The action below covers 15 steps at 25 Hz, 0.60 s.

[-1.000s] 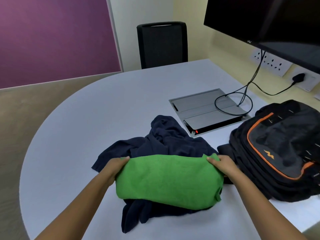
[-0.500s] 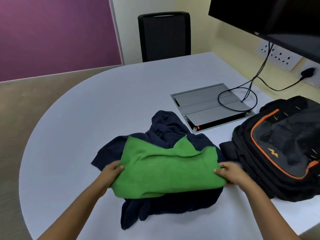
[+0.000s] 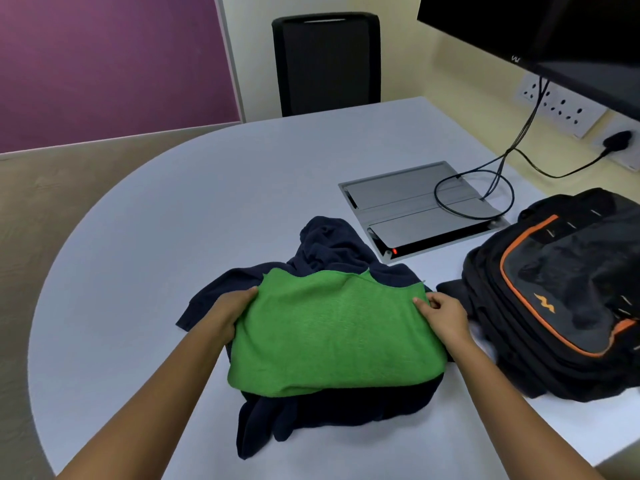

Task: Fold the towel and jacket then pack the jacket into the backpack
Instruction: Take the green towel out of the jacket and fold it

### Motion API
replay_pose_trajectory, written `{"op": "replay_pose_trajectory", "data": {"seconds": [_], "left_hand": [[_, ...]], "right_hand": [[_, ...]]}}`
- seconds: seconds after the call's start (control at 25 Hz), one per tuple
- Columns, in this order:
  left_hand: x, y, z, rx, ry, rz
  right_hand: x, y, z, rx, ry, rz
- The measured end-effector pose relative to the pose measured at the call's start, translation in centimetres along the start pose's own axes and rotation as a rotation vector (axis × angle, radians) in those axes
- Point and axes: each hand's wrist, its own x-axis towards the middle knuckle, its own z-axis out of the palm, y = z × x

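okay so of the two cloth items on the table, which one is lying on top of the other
The green towel is on top, gripped at its sides by the left hand and right hand. The navy jacket lies crumpled beneath it.

Folded green towel (image 3: 332, 334) lies atop crumpled navy jacket (image 3: 332, 247), beside black backpack (image 3: 561, 299).

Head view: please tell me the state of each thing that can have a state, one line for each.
Green towel: folded, lying on the jacket, held at both sides.
Navy jacket: crumpled, not folded, under the towel.
Backpack: lying flat on the table; open or zipped, cannot tell.
Left hand: grips the towel's left edge.
Right hand: pinches the towel's right edge.
Monitor: screen dark.
Table socket box: lid open, red light on.
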Motion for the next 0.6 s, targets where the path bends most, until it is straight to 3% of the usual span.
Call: {"op": "replay_pose_trajectory", "data": {"seconds": [0.12,0.28,0.44,0.6], "left_hand": [[-1.0,0.8,0.2,0.196,0.081,0.236],[-3.7,0.1,0.1,0.033,0.089,0.270],[-6.9,-0.8,1.4,-0.036,0.048,0.349],[-10.8,-1.0,4.9,-0.020,-0.027,0.481]], "right_hand": [[-1.2,-1.3,-0.7,0.305,0.031,-0.054],[-3.5,-2.3,-2.0,0.705,0.196,-0.073],[-5.2,-4.4,-1.4,0.773,0.260,-0.069],[-7.4,-9.2,0.2,0.712,0.183,-0.161]]}}
